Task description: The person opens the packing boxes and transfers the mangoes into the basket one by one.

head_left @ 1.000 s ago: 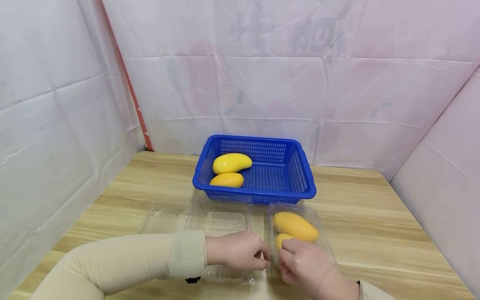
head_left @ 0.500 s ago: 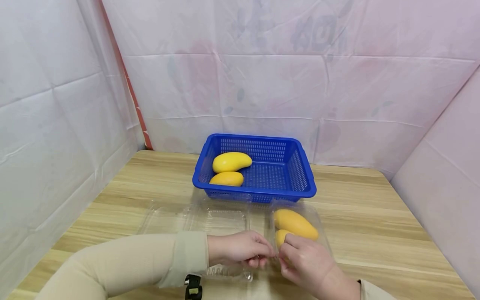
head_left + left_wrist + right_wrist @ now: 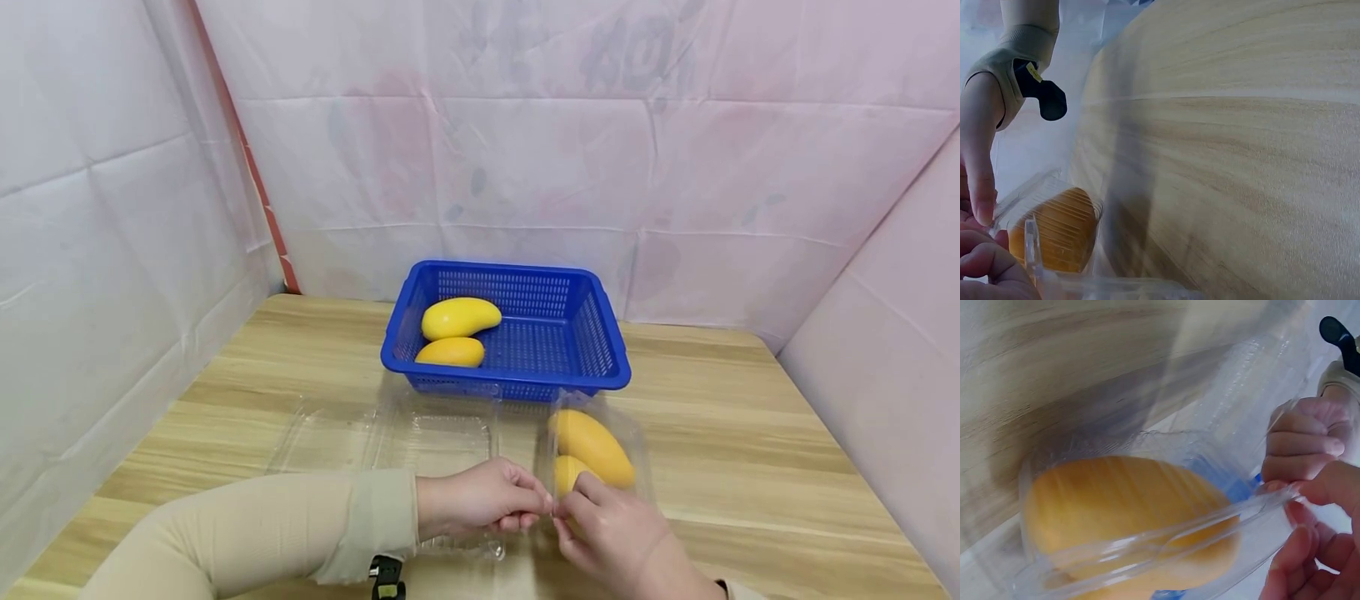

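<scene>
Two hands pinching clear plastic clamshell box (image 3: 596, 454) edge: left hand (image 3: 480, 500), right hand (image 3: 611, 533). Two yellow mangoes (image 3: 592, 446) inside, near blue mesh basket (image 3: 525, 383).

- The clear plastic clamshell box (image 3: 596, 454) sits just beyond my fingertips, its lid closed over the fruit; I pinch its near-left rim between both hands.
- Two yellow mangoes (image 3: 592, 446) lie inside it, the larger slanting away from my fingers, the smaller tucked beneath, right against my right fingertips.
</scene>
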Motion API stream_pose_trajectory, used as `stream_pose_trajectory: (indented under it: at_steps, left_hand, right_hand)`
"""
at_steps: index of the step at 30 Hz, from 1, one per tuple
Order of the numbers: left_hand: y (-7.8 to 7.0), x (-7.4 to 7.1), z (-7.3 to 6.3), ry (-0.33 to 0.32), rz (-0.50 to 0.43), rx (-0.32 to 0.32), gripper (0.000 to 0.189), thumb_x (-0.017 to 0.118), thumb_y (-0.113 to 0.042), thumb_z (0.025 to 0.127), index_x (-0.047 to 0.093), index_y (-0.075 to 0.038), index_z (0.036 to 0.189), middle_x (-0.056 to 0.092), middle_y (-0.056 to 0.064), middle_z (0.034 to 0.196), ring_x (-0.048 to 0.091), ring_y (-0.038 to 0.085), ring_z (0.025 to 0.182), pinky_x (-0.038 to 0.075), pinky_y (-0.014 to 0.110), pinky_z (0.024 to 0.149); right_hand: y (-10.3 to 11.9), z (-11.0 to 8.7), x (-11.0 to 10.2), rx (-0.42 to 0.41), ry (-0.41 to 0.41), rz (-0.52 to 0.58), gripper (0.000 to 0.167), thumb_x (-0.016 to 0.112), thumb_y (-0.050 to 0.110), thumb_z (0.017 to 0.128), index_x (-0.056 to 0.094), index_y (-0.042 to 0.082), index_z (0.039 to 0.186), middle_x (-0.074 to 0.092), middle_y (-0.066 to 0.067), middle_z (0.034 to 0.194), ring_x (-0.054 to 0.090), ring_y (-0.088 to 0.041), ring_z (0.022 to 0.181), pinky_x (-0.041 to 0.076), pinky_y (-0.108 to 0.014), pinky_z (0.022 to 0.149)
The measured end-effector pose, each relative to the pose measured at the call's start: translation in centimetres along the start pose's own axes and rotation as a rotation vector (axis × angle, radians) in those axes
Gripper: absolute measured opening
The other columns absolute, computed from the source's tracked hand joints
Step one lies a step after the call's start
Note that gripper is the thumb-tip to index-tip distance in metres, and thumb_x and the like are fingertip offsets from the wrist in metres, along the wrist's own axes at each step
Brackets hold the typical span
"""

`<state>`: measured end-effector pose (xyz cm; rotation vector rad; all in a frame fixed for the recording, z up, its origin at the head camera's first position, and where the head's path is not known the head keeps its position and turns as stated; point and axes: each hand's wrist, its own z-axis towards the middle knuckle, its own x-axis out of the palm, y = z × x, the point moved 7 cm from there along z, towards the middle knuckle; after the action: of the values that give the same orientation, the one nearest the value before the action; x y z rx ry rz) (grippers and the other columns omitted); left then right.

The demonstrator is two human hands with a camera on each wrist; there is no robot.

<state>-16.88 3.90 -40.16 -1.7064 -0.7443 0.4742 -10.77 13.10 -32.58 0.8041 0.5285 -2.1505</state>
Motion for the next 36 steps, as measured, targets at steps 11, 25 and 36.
stream_pose_trajectory:
  at_steps: [11, 25, 36]
  left_hand:
    - [0.1, 0.2, 0.1, 0.007, -0.065, -0.006, 0.027, 0.058, -0.004, 0.086, 0.058, 0.021, 0.096, 0.049, -0.006, 0.052, 0.032, 0.001, 0.04, 0.021, 0.014, 0.039]
    - [0.2, 0.7, -0.2, -0.072, -0.11, -0.028, 0.014, 0.06, -0.003, 0.086, 0.063, 0.011, 0.084, 0.048, -0.005, 0.052, 0.033, 0.001, 0.04, 0.022, 0.013, 0.038]
    - [0.5, 1.3, -0.5, -0.099, -0.17, -0.047, 0.014, 0.059, 0.0, 0.085, 0.06, -0.004, 0.072, 0.047, -0.005, 0.051, 0.032, 0.0, 0.039, 0.02, 0.013, 0.037]
  right_hand:
    - [-0.5, -0.4, -0.2, 0.114, 0.009, 0.003, 0.046, 0.028, 0.036, 0.096, 0.056, 0.017, 0.064, 0.04, 0.009, 0.066, 0.034, 0.001, 0.048, 0.031, -0.012, 0.04]
    - [-0.8, -1.0, -0.4, 0.097, -0.029, 0.147, 0.037, 0.038, 0.032, 0.096, 0.057, 0.017, 0.069, 0.042, 0.011, 0.069, 0.037, 0.003, 0.058, 0.032, -0.006, 0.05]
    - [-0.8, -1.6, -0.5, 0.123, -0.041, 0.212, 0.035, 0.04, 0.031, 0.096, 0.058, 0.017, 0.071, 0.044, 0.011, 0.07, 0.038, 0.003, 0.059, 0.032, -0.005, 0.052]
